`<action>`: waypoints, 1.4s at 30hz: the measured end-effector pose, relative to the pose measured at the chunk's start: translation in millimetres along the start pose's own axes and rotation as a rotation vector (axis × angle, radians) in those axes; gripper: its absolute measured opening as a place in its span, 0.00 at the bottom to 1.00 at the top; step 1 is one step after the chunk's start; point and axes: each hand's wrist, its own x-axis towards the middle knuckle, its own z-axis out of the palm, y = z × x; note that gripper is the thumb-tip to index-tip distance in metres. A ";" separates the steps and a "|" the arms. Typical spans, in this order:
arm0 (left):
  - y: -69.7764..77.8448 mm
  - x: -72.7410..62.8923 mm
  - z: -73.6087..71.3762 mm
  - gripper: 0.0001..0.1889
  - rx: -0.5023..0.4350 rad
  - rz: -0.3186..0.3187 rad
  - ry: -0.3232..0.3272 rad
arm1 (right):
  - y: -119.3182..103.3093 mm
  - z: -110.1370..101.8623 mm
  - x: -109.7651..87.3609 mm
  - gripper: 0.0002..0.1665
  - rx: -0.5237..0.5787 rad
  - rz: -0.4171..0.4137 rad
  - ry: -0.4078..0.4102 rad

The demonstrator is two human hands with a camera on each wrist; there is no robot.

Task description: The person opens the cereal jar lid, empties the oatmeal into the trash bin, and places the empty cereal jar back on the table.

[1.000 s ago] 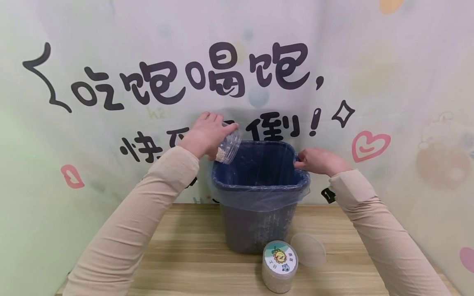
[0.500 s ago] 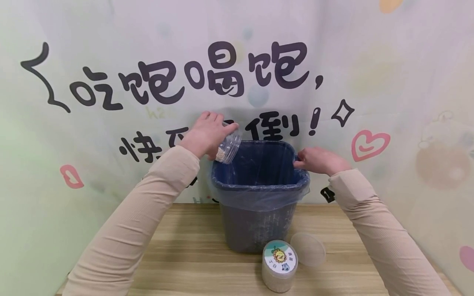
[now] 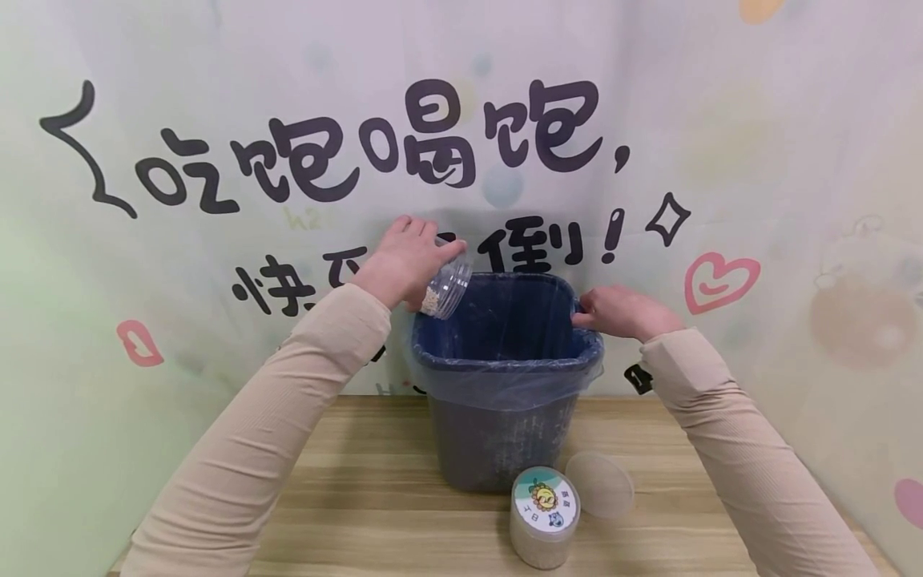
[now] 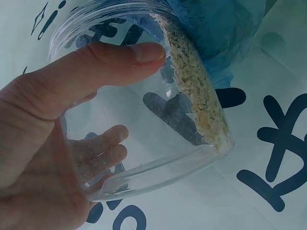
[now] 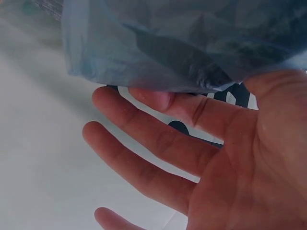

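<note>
My left hand (image 3: 402, 263) grips a clear plastic jar (image 3: 456, 290), tilted on its side at the left rim of a dark blue trash bin (image 3: 472, 457). In the left wrist view, pale flaky grains (image 4: 194, 86) lie along the jar's lower wall, and my thumb (image 4: 115, 62) presses its near side. A thin bluish bag (image 3: 497, 390) lines the bin and folds over its rim. At the opposite side, my right hand (image 3: 623, 312) pinches the bin's lined right rim. The right wrist view shows its fingers (image 5: 158, 139) extended below the bag's edge, with the thumb tip hidden.
On the wooden table (image 3: 346, 497), in front of the bin, stands a closed jar (image 3: 544, 525) with a sunflower label on top. A loose translucent lid (image 3: 609, 490) lies beside it. A printed backdrop (image 3: 288, 64) with large black characters rises right behind the bin.
</note>
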 end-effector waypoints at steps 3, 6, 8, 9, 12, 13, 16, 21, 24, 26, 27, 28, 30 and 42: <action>0.2 -0.2 -0.6 0.56 0.002 0.000 -0.002 | -0.1 -0.1 -0.1 0.14 0.000 0.006 -0.001; 0.5 -0.2 -0.7 0.56 0.001 -0.002 -0.001 | -0.2 -0.2 0.0 0.14 0.003 0.010 0.001; 0.9 -0.2 -0.9 0.55 0.002 -0.002 0.002 | 0.6 -0.1 -0.3 0.14 0.005 0.007 0.002; 1.1 -0.1 -0.9 0.55 0.003 0.000 0.003 | 0.8 0.0 -0.3 0.14 0.005 0.007 0.003; 1.8 0.2 -0.9 0.55 0.010 0.003 0.005 | 1.2 -0.1 -0.7 0.14 0.003 0.007 0.000; 1.9 0.2 -1.0 0.55 0.011 0.004 0.003 | 1.5 -0.2 -0.9 0.15 0.004 0.008 -0.003; 2.2 0.1 -1.2 0.56 0.013 0.005 0.000 | 1.3 -0.2 -0.9 0.15 -0.001 0.009 -0.009; 2.7 -0.4 -2.0 0.56 0.019 0.008 -0.002 | 1.2 0.1 -1.5 0.15 0.001 -0.001 -0.007; 3.0 -0.6 -2.6 0.56 0.023 0.008 -0.007 | 1.1 0.4 -1.6 0.15 0.004 -0.006 0.000; 3.1 -0.3 -2.9 0.56 0.024 0.007 -0.008 | 1.1 0.6 -1.4 0.14 0.007 -0.006 0.005; 3.1 -0.1 -2.9 0.56 0.023 0.006 -0.007 | 1.3 0.6 -1.5 0.14 0.007 -0.007 0.008; 3.1 0.1 -2.9 0.57 0.022 0.006 -0.005 | 1.1 0.6 -1.4 0.14 0.007 -0.006 0.010; 3.0 0.6 -2.8 0.57 0.019 0.006 -0.003 | 1.2 0.6 -1.4 0.14 0.008 -0.006 0.013; 1.5 1.5 -3.6 0.57 -0.009 0.025 -0.004 | 2.7 1.6 -0.9 0.15 0.001 -0.012 0.003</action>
